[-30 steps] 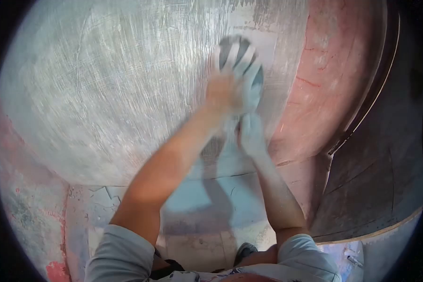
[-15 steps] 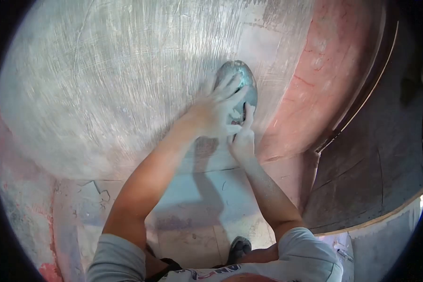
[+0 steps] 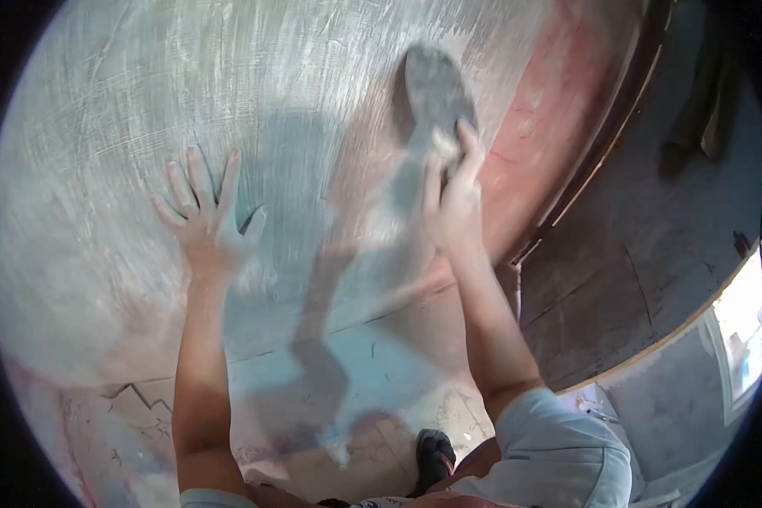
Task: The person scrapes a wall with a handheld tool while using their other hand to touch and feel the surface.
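Observation:
My left hand [image 3: 205, 216] lies flat on the large curved, streaky grey-white surface [image 3: 118, 127], fingers spread. My right hand [image 3: 459, 190] is wrapped round the near end of a dark grey, oval, flat-faced hand tool [image 3: 440, 89]. The tool stands over the right part of the surface, beside its reddish-pink band [image 3: 529, 118]. Motion smears the tool and the fingers around it, so its exact kind and whether its face touches the surface cannot be made out. Shadows fall on the surface between my two arms.
A dark curved rim [image 3: 605, 165] borders the pink band on the right, with a dark panel [image 3: 601, 296] beyond it. Below runs a pale floor [image 3: 364, 453], where my shoe [image 3: 434, 457] shows. A bright window-like opening [image 3: 745, 313] is at far right.
My left hand has left the tool and moved left, flat onto the surface. My right hand has carried the tool upward and slightly right. The view has shifted a little.

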Action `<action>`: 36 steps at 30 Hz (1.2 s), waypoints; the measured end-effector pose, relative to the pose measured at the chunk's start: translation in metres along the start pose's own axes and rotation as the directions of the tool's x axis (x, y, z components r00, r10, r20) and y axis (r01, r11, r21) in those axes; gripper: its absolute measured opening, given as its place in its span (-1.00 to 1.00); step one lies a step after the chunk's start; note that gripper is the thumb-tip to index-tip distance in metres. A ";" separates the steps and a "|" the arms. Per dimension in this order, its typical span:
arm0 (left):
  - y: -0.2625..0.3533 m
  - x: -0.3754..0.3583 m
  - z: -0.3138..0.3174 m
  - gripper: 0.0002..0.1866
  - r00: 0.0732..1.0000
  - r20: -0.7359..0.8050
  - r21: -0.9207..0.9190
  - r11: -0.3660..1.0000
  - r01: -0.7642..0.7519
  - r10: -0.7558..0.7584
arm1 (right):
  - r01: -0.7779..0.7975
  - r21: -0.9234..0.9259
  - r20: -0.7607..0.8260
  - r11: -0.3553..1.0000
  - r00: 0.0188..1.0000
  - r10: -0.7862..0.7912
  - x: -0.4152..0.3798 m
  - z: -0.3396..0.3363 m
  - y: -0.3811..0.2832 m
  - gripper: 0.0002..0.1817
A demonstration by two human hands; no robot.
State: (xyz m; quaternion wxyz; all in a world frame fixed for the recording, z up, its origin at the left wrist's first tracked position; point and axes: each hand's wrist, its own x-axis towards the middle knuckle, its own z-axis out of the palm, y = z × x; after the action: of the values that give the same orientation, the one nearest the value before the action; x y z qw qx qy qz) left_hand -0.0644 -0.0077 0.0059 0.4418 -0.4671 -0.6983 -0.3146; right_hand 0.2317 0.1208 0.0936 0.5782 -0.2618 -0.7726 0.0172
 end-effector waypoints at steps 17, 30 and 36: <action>0.003 0.003 -0.015 0.15 0.983 0.185 -0.067 0.997 0.024 -0.011 | -0.028 -0.136 -0.044 0.990 0.999 0.023 0.002 -0.006 -0.001 -0.17; 0.006 0.002 -0.011 0.17 0.986 0.165 -0.047 0.999 0.018 -0.010 | 0.013 -0.099 -0.048 0.995 0.999 -0.018 0.033 -0.007 -0.009 -0.17; 0.006 0.004 -0.019 0.16 0.975 0.219 -0.051 0.997 0.049 -0.037 | -0.142 -0.013 0.042 0.990 0.989 0.143 -0.103 0.027 0.016 -0.22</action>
State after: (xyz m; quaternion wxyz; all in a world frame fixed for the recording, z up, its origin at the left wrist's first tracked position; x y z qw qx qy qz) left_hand -0.0530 -0.0199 0.0173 0.3422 -0.4957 -0.7435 -0.2904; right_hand 0.2336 0.0981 -0.0117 0.5574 -0.3187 -0.7643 0.0602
